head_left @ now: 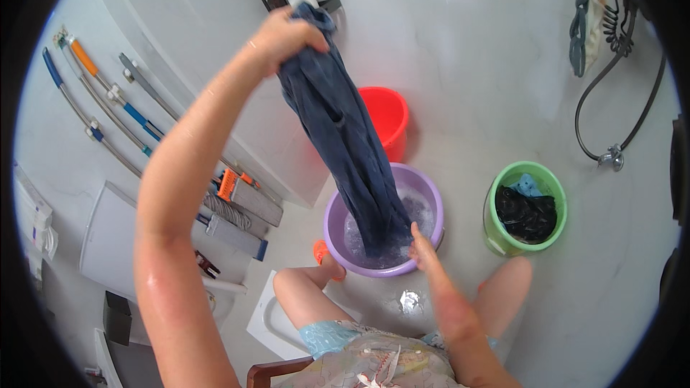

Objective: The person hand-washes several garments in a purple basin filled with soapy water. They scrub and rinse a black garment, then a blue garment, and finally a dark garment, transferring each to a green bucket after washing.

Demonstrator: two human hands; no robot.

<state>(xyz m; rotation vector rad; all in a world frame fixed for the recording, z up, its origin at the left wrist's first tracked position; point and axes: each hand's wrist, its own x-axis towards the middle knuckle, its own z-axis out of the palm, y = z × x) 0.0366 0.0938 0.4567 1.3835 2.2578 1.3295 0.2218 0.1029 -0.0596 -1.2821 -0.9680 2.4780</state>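
My left hand (293,39) is raised high, its fingers closed round the upper end of a long, wet, dark blue garment (334,118) that looks like trousers. The cloth hangs down at a slant, and its lower end dips into a purple basin (331,237) of sudsy water (417,207). Low down by the basin's right rim, my right hand (422,246) is at the garment's lower edge. Its thumb shows, while the fingers are partly hidden and seem to grip the cloth there.
Behind the basin stands a red bucket (388,115). To the right, a green bucket (490,226) contains black and light blue cloth (528,212). Mop handles (108,97) lean along the left wall. A shower hose (586,111) hangs at right; a corner shelf (329,4) holds bottles.
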